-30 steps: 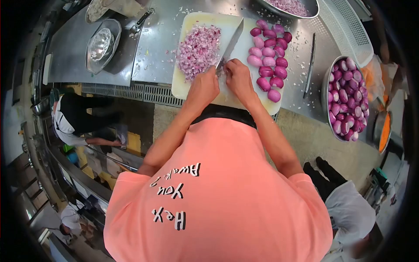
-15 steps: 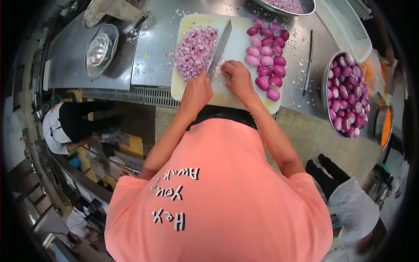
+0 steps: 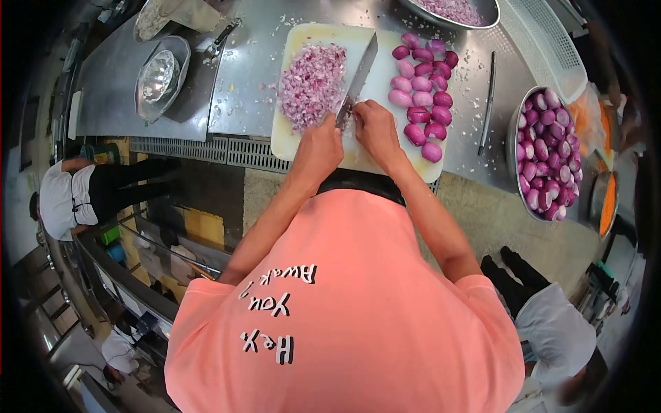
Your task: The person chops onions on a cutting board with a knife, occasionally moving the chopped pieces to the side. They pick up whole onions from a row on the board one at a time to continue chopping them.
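Your left fingers (image 3: 331, 125) grip the knife (image 3: 361, 73), blade extending beyond them; your right fingers (image 3: 364, 111) curl beside it, their hold unclear.

Gleams as smooth, reflective metal across the counter (image 3: 248, 89) and on the knife (image 3: 362, 69). Looks like matt plastic in the cutting board (image 3: 375, 157) and like perforated plastic in the white basket (image 3: 544, 45). Shines on the onions (image 3: 421, 98) (glossy, smooth skins). Drapes as soft, matt cloth in the salmon-pink shirt (image 3: 358, 303).
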A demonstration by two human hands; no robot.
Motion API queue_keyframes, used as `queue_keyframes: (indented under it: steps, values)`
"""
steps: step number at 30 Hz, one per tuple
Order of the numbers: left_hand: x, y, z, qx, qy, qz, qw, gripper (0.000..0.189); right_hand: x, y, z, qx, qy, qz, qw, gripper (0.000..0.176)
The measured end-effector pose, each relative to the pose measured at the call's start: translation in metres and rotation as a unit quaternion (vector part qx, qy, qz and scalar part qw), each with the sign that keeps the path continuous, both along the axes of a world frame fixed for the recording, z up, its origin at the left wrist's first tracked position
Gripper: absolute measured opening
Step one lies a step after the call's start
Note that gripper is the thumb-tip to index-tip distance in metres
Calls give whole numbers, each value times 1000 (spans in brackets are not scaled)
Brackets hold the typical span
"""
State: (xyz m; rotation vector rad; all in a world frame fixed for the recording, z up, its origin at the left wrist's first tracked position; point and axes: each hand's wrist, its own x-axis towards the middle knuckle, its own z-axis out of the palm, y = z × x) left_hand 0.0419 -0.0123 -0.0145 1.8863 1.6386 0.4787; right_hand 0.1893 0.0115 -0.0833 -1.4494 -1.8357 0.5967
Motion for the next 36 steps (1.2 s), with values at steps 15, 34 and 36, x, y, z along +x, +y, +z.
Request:
queue_keyframes:
  steps: [15,34,36]
  values:
    - [2,-1,1,-20,-5,-12,1000,15,22,-6,-2,-3,8,-33,999,9]
    - [-49,-1,20,-39,-5,51,998,19,54,16,10,36,-87,-38,995,23]
    - [-37,-8,24,-1,-6,53,999,18,31,12,13,40,-66,2,997,20]
